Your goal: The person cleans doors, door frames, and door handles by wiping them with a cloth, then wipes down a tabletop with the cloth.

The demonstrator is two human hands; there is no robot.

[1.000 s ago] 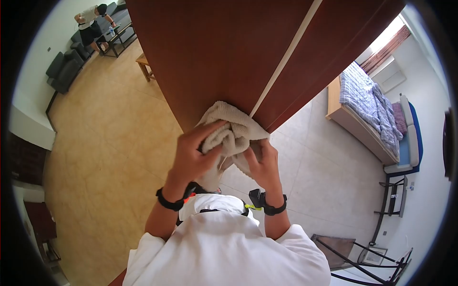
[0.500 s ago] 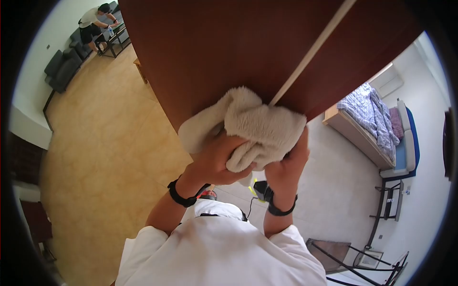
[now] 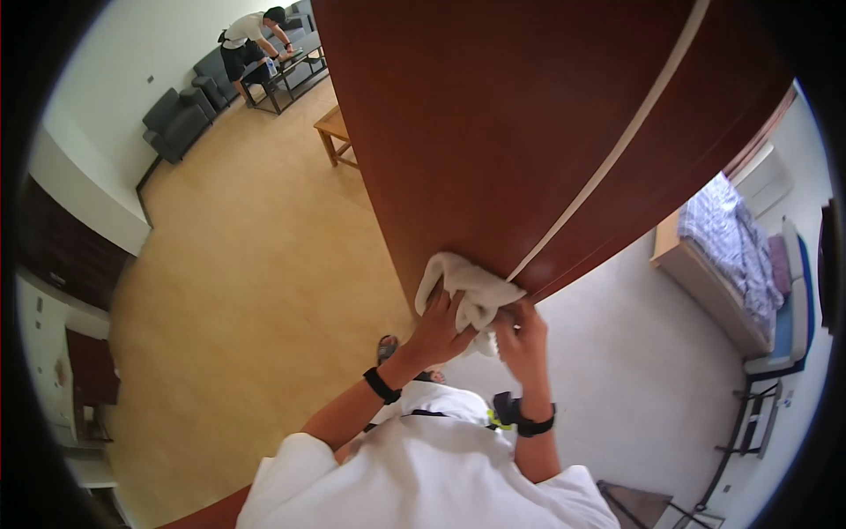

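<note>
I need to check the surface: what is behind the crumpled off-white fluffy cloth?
Behind the cloth stands a flat reddish-brown panel, its narrow pale strip reaching the cloth's upper edge. The patch directly beneath is covered and cannot be seen.

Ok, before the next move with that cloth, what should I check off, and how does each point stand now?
1. Left grip on the cloth: ok, fingers over its folds.
2. Right grip on the cloth: ok, fingers at its edge.
3. Cloth spread flat: not ok, it is bunched.
4. Cloth at the door: ok, at its near end.
5. Door surface behind the cloth clean: cannot tell, covered.
6. Other person clear of the door: ok, across the room.
</note>
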